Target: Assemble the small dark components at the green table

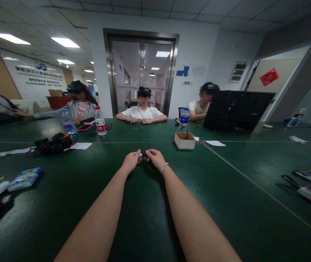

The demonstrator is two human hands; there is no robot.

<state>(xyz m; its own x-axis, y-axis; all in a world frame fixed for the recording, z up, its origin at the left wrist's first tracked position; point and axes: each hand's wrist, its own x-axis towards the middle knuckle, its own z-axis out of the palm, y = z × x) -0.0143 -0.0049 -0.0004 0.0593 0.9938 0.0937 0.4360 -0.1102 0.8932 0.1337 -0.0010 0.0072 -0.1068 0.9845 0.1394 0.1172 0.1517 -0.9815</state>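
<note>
Both arms reach forward over the green table (144, 203). Between the fingertips of my two hands is a small black-and-silver object (143, 154), too small to name with certainty. My left hand (131, 162) pinches its silver end, and my right hand (156, 159), with a silver bracelet (164, 168) on the wrist, pinches its black end. The fingers cover much of the object. Beyond my right hand stands a small open wooden box (184, 143).
Water bottles (100, 123) (184, 120) stand across the table. Tangled black gear (53, 143) and a blue-white packet (24, 179) lie left; a black monitor (233, 111) stands right. Several people wearing headsets sit opposite, one person's hands (139, 120) resting at the far edge.
</note>
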